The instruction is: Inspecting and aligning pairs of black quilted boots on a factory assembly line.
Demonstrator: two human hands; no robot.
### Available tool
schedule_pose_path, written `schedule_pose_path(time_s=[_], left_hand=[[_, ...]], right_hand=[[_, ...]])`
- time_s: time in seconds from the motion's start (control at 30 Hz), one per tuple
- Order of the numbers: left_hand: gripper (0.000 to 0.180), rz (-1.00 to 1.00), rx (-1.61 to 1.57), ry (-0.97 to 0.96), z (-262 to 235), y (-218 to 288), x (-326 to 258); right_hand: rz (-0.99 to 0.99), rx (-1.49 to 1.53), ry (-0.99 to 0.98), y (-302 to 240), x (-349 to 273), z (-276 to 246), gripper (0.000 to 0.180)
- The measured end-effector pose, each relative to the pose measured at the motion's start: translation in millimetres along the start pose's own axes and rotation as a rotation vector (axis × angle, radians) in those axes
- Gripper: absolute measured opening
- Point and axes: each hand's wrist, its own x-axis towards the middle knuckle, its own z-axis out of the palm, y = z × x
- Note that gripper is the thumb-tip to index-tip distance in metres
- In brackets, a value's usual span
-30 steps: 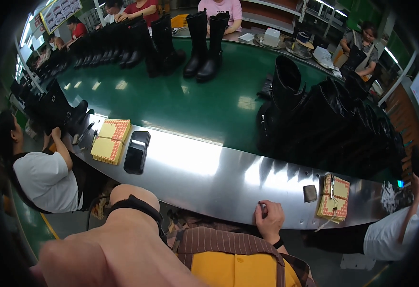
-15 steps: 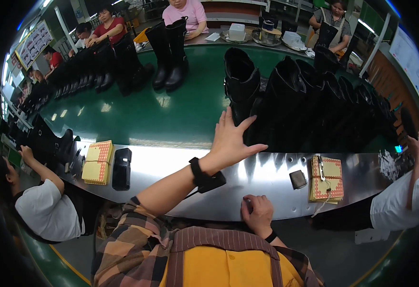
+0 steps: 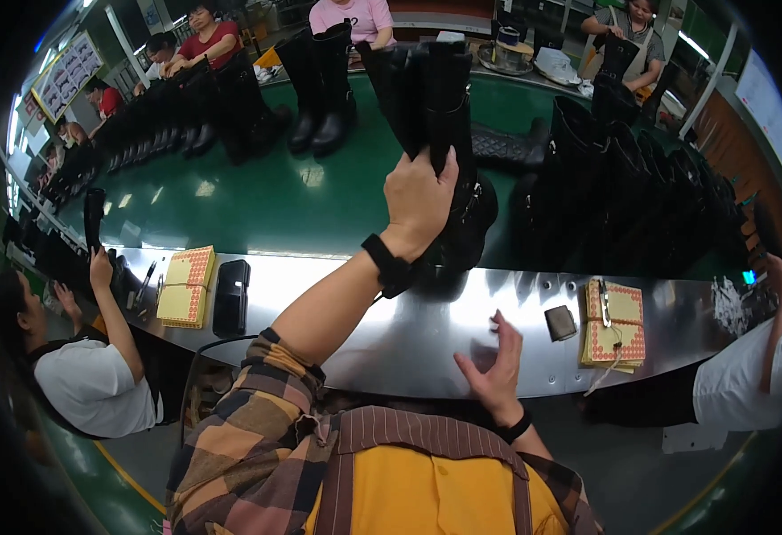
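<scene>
Half a second ago the left hand (image 3: 418,203) reached with spread fingers; now they wrap the shafts of black boots (image 3: 450,94), upright over the surface's (image 3: 391,361) middle, apart from the right-hand row (image 3: 578,192). The right hand (image 3: 496,373), curled then, is spread, empty.

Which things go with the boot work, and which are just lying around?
Part of the job, it seems:
the pair of boots in the left hand
the other boots grouped on the right

Probably just lying about:
the dark phone
the small brown block
the yellow card bundles, untouched now, though they might be for work
</scene>
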Motion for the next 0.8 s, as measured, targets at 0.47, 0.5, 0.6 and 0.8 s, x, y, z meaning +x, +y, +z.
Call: schedule_pose_path(time_s=[0.47, 0.5, 0.6, 0.8], left_hand=[[0.055, 0.227, -0.022, -0.414, -146.4, -25.0, -131.3], [0.053, 0.266, -0.039, -0.316, -143.6, -29.9, -136.8], [0.063, 0.297, -0.016, -0.246, -133.8, -45.2, -150.6], [0.106, 0.429, -0.038, 0.078, -133.6, -61.6, -169.2]], right_hand=[[0.132, 0.271, 0.041, -9.3, 5.1, 0.2, 0.044], [0.139, 0.263, 0.042, -7.1, 5.2, 0.2, 0.038], [0.203, 0.232, 0.110, -4.0, 6.4, 1.7, 0.029], [0.192, 0.226, 0.358, 14.4, 2.3, -17.4, 0.017]])
